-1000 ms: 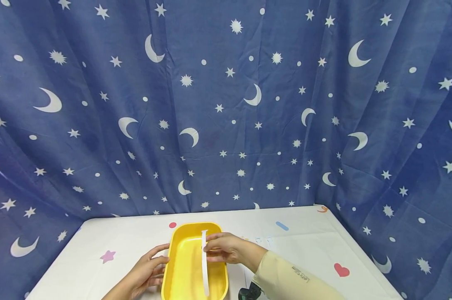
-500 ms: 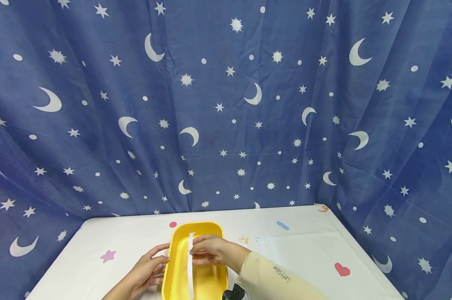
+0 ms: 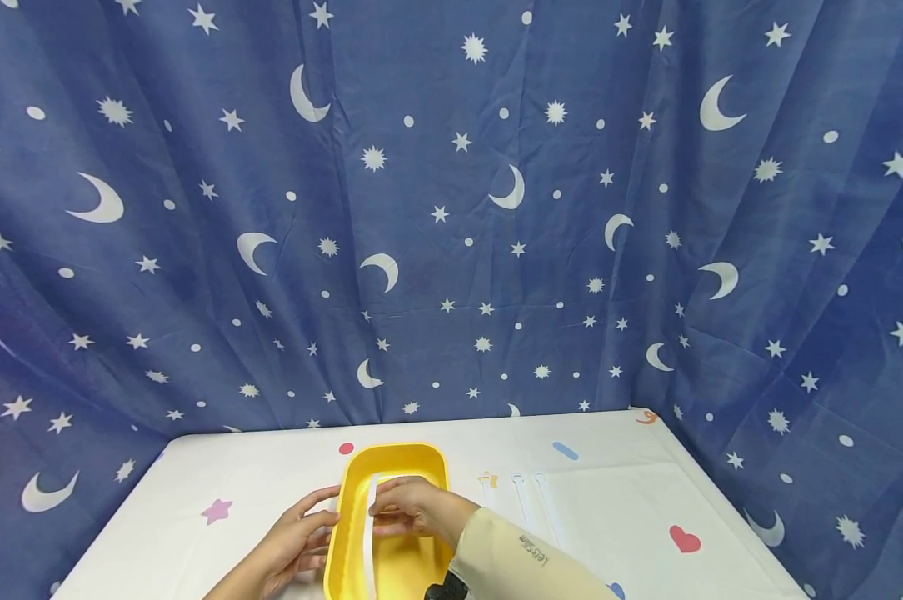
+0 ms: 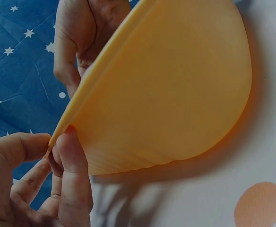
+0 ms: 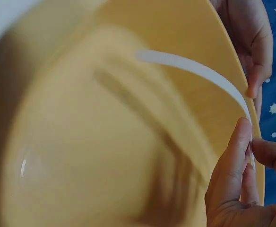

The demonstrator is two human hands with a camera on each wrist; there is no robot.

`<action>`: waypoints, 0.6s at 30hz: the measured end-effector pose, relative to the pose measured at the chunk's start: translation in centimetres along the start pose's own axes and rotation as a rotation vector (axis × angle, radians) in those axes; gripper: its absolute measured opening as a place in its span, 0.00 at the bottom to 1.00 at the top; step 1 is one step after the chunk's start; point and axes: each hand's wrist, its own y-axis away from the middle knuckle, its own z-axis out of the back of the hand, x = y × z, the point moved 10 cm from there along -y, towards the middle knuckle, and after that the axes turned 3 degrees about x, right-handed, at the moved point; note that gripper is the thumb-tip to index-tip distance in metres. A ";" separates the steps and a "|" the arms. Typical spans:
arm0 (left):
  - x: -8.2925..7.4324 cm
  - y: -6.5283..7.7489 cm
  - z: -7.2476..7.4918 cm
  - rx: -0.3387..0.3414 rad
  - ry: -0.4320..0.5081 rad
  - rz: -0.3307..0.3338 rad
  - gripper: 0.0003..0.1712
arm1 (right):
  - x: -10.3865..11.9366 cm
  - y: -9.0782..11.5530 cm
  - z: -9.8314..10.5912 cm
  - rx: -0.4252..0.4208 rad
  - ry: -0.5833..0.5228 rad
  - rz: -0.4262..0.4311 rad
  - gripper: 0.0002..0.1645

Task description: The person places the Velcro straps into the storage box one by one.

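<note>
A yellow plastic tub (image 3: 402, 452) stands at the front of the white table. My left hand (image 3: 290, 542) holds its left rim, thumb and fingers meeting at the edge in the left wrist view, where the tub's outer wall (image 4: 171, 94) shows. Inside the tub, my right hand (image 3: 414, 504) pinches a white cable tie (image 3: 369, 542) between thumb and fingers, close beside the left wall. In the right wrist view the cable tie (image 5: 194, 66) bends in an arc over the tub floor, ribbed along its length; the fingers hide part of it.
Several more white cable ties, one of them a cable tie (image 3: 549, 504) at the right, lie on the table right of the tub. The tablecloth (image 3: 624, 508) has printed shapes. A blue star-and-moon curtain (image 3: 451, 208) hangs behind and at both sides.
My right hand has moved left across the tub with the cable tie, from its right half to near the left wall. The cable ties on the table came into view. My left hand has stayed put.
</note>
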 end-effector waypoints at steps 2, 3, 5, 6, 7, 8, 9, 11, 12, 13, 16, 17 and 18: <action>0.0 0.0 0.1 -0.005 0.000 0.003 0.40 | -0.2 -0.2 0.0 -0.008 -0.005 -0.009 0.17; 0.0 0.0 0.1 -0.005 -0.001 0.003 0.40 | -0.4 -0.3 -0.1 -0.009 -0.007 -0.014 0.16; 0.0 0.0 0.0 -0.001 -0.001 0.001 0.40 | -0.6 -0.5 -0.1 -0.014 -0.008 -0.022 0.16; 0.0 -0.1 0.0 0.003 0.001 -0.002 0.40 | -0.6 -0.6 -0.1 -0.015 -0.005 -0.026 0.16; 0.0 -0.1 0.0 0.005 0.000 -0.004 0.40 | -0.7 -0.6 -0.1 -0.016 -0.002 -0.028 0.16; 0.0 0.0 -0.1 0.008 0.000 -0.005 0.40 | -0.7 -0.7 -0.1 -0.016 0.003 -0.031 0.15; -0.1 0.0 -0.1 0.011 0.000 -0.007 0.40 | -0.7 -0.7 -0.1 -0.018 0.007 -0.034 0.15; -0.1 0.0 -0.1 0.013 0.000 -0.010 0.40 | -0.7 -0.9 -0.2 -0.023 0.018 -0.036 0.15; -0.2 0.1 -0.1 0.014 -0.001 -0.012 0.40 | -0.7 -0.9 -0.2 -0.029 0.025 -0.040 0.15; -0.2 0.1 -0.2 0.015 -0.002 -0.012 0.39 | -0.7 -1.0 -0.2 -0.035 0.031 -0.042 0.15; -0.2 0.1 -0.2 0.017 -0.004 -0.014 0.40 | -0.7 -1.2 -0.1 -0.055 0.050 -0.055 0.15; -0.2 0.1 -0.2 0.017 -0.003 -0.014 0.40 | -0.8 -1.2 0.0 -0.059 0.056 -0.059 0.15; -0.2 0.1 -0.2 0.020 -0.002 -0.014 0.40 | -0.8 -1.2 0.0 -0.062 0.059 -0.061 0.15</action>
